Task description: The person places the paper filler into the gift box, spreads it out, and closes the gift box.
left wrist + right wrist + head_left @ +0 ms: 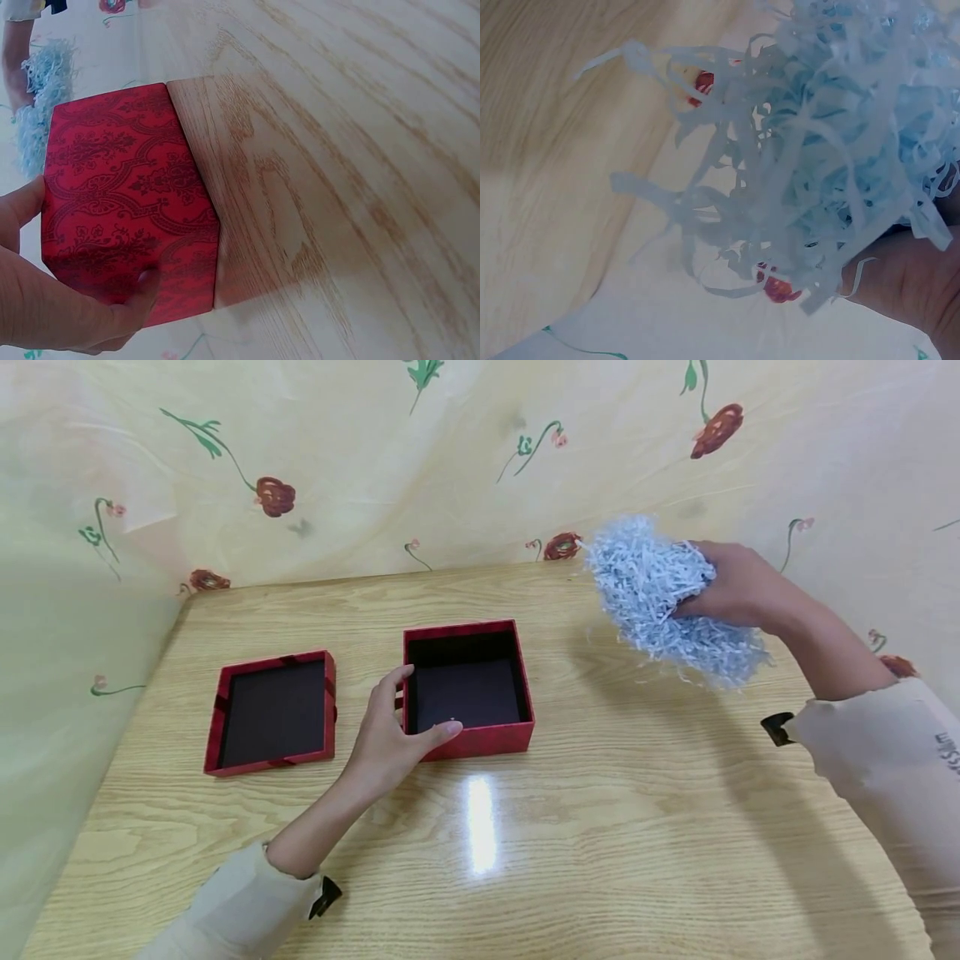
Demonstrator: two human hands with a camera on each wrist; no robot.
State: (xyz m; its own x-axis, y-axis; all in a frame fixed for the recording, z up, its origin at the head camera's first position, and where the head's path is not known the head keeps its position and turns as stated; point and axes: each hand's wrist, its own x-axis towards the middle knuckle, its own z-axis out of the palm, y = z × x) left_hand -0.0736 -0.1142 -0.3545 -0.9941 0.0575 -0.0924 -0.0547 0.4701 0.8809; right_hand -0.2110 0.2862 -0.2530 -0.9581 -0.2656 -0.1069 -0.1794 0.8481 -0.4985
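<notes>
1. table (637,827): wood-grained; the box (480,743) and lid (330,697) rest on it.
2. shreds (648,589): a pale blue paper clump, held up over the table's right side, well apart from the box.
3. box: red, patterned, open-topped, its black floor in view; stands between lid and shreds.
4. lid: red, shallow, hollow side up, black inside, left of the box.
5. right hand (738,585) clamped on the shreds; left hand (388,739) curled round the box's near left corner; the 2 are well apart.
</notes>
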